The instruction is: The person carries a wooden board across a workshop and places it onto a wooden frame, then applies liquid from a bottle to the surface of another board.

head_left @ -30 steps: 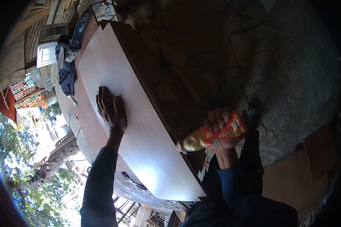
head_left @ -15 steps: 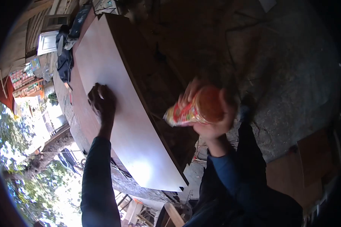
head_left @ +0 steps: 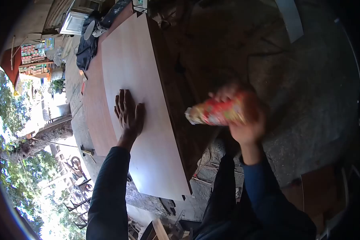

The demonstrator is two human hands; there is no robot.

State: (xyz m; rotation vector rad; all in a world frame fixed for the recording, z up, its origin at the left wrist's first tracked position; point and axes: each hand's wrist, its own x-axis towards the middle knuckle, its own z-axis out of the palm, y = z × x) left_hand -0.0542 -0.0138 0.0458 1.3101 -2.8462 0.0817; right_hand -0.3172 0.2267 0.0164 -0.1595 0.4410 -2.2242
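Note:
My left hand (head_left: 128,116) lies on a pale, smooth wooden panel (head_left: 148,156), fingers stretched out and thumb apart. Off the panel's edge, to the right, my right hand (head_left: 248,130) grips a red and yellow bottle (head_left: 216,113). Its narrow, whitish end points left, towards the panel. Motion blurs the bottle and the fingers around it, so the label cannot be read. The bottle is held in the air, apart from the panel.
Beneath the panel is a reddish-brown board (head_left: 95,116). A dark bag (head_left: 88,50) lies at its far end, and a hammer-like tool (head_left: 87,151) is at the left. Wooden boards (head_left: 318,188) stand at lower right on the concrete floor (head_left: 292,148).
My left hand has gone from curled fingers to lying flat and spread on the panel. The right hand has swung the bottle, turning its round orange base away from view. The camera view has shifted.

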